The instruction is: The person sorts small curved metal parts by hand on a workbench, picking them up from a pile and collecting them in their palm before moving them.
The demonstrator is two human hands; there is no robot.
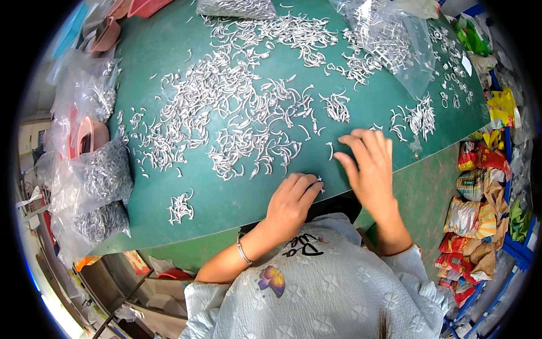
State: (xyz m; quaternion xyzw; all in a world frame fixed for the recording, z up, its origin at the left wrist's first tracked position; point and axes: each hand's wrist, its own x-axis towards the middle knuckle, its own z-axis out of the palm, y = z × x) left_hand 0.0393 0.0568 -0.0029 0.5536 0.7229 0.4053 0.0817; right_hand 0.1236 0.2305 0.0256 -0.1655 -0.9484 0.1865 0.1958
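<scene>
Several small curved silver metal parts (237,107) lie scattered across a green table (226,198). My left hand (291,200) rests at the table's near edge with its fingers curled around a small silver part (320,181). My right hand (370,164) lies flat on the green surface with fingers spread, its fingertips next to a single loose part (330,150). A small separate bunch of parts (180,208) sits near the front left of the table.
Clear plastic bags of silver parts (104,175) stand at the table's left edge, and another clear bag (389,39) lies at the back right. Pink trays (141,7) sit at the back left. Colourful wrappers (477,226) pile up on the floor at the right.
</scene>
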